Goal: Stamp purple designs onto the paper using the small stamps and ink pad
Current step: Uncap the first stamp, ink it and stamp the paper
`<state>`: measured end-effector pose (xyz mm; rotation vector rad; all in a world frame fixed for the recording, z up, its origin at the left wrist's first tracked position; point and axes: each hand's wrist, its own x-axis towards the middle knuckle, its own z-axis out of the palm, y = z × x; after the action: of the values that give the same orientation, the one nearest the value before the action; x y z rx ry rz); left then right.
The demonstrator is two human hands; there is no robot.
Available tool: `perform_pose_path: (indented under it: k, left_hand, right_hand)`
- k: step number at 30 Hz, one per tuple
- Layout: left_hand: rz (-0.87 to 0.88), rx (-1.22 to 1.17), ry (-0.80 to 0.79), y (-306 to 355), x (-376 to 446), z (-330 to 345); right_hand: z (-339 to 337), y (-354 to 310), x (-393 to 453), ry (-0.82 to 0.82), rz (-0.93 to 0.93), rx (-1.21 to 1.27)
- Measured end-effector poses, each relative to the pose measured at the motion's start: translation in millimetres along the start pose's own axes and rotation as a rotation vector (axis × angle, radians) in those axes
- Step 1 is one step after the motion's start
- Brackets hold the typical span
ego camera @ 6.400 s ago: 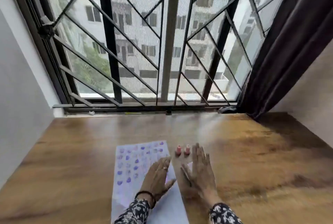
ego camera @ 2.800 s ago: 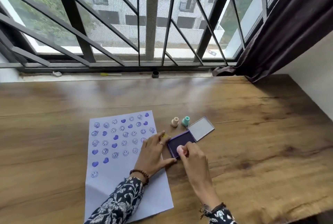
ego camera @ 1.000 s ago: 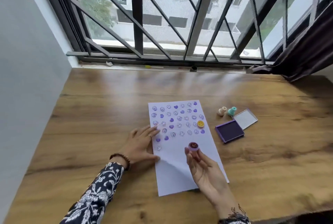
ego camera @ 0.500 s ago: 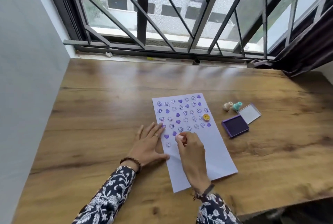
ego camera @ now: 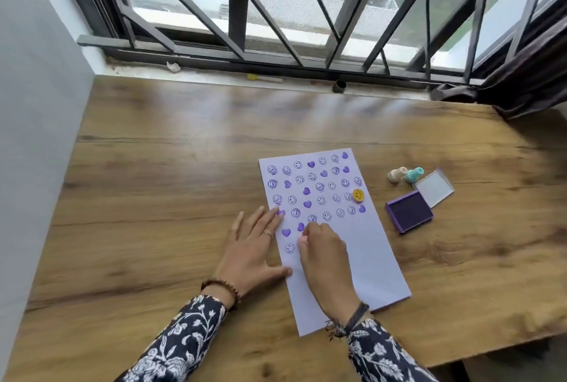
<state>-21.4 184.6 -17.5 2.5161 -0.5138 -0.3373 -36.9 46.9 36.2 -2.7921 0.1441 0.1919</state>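
A white paper (ego camera: 368, 246) lies on the wooden table (ego camera: 171, 185), its upper half covered with purple smileys and hearts. My right hand (ego camera: 326, 254) is closed around a small pink stamp (ego camera: 303, 239) and presses it down onto the paper beside a lone smiley print. My left hand (ego camera: 251, 246) rests flat, fingers spread, on the paper's left edge. A yellow smiley stamp (ego camera: 358, 195) lies on the paper near its right edge. The open purple ink pad (ego camera: 409, 211) sits right of the paper, with its lid (ego camera: 434, 187) behind it.
A beige stamp (ego camera: 396, 174) and a teal stamp (ego camera: 414, 174) stand behind the ink pad. A barred window (ego camera: 276, 13) runs along the table's far side. A grey wall is on the left and a dark curtain (ego camera: 527, 74) at the back right.
My right hand took the pink stamp from the ink pad, lifted it face up, then turned it over and lowered it onto the paper. My left hand stayed on the paper's edge.
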Motion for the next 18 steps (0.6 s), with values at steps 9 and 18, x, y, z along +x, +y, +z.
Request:
perform_pose_path:
  k: [9,18]
  left_hand:
    - [0.005,0.002,0.056,-2.0,0.5,4.8]
    - [0.0,0.041,-0.024,-3.6,1.6,2.8]
  right_hand:
    - [-12.7,4.8,26.8,-0.177,-0.041,0.003]
    - [-5.2,7.7,15.7,-0.145,-0.172,-0.095]
